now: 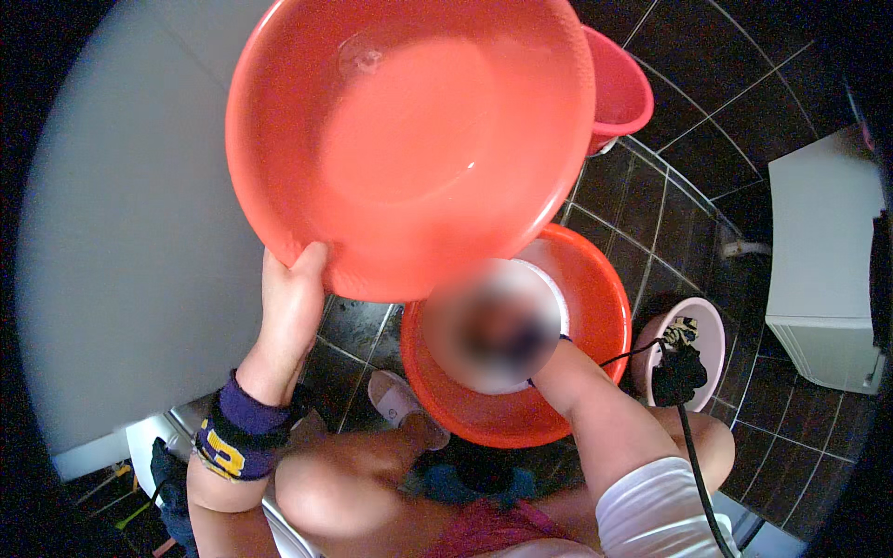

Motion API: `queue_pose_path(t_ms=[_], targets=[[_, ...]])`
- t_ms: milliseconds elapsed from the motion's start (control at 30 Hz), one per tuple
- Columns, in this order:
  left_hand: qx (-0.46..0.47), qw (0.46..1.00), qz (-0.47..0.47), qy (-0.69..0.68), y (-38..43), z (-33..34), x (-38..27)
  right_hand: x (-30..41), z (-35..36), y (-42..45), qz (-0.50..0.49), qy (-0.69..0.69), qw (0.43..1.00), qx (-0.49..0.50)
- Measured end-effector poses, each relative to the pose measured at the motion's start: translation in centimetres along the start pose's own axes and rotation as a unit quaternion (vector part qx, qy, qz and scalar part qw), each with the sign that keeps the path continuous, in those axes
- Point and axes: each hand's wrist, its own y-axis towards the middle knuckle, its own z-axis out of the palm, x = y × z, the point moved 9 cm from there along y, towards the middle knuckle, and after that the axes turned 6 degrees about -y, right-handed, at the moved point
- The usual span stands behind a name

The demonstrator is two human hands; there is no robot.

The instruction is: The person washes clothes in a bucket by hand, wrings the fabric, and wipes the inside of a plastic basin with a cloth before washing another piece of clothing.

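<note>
My left hand [296, 289] grips the near left rim of a large orange-red plastic basin [411, 132], its thumb over the inside edge. The basin is raised and its inside faces the camera, with a small wet-looking patch near its upper left. Below it, a second orange-red basin [600, 300] stands on the tiled floor with a white round container [554, 293] in it. My right forearm reaches into this lower basin. A blurred area covers the right hand and most of the white container, so what the hand touches cannot be told.
A pink-red bucket [624, 97] stands behind the raised basin. At the right, a pale pink basin [711, 349] holds dark and patterned cloth. A white appliance or cabinet [823, 244] stands farther right. A large grey panel [132, 230] fills the left side. A black cord runs beside my right arm.
</note>
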Motion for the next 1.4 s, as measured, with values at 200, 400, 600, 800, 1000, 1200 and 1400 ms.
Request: queue_pose_path(t_ms=[200,400,600,800,1000,1200,1400], targets=[[0.040,0.998,-0.039,-0.018,0.7,3.6,0.6,-5.1,11.5,2.9,0.068,-0.025,0.979,0.190],[0.063,0.998,0.005,-0.031,-0.7,2.3,-1.2,-3.2,-1.3,-3.1,-0.008,0.073,0.994,0.083],[0.100,0.994,0.051,0.005,-2.8,3.2,-3.7,-3.3,-3.0,-11.0,-0.007,0.532,0.798,0.282],[0.161,0.978,0.118,0.068,-7.1,6.1,-3.8,-2.8,-12.4,-21.3,-0.048,0.650,0.753,0.091],[0.150,0.979,0.101,0.099,-11.9,7.1,-1.3,-3.3,-17.8,-26.3,-0.047,0.673,0.714,-0.188],[0.118,0.991,0.039,0.059,-13.0,7.8,2.3,-2.5,-11.1,-23.6,-0.102,0.261,0.870,-0.407],[0.103,0.987,-0.012,0.123,-11.8,5.0,4.9,0.1,-6.5,-19.6,0.160,0.268,0.924,-0.222]])
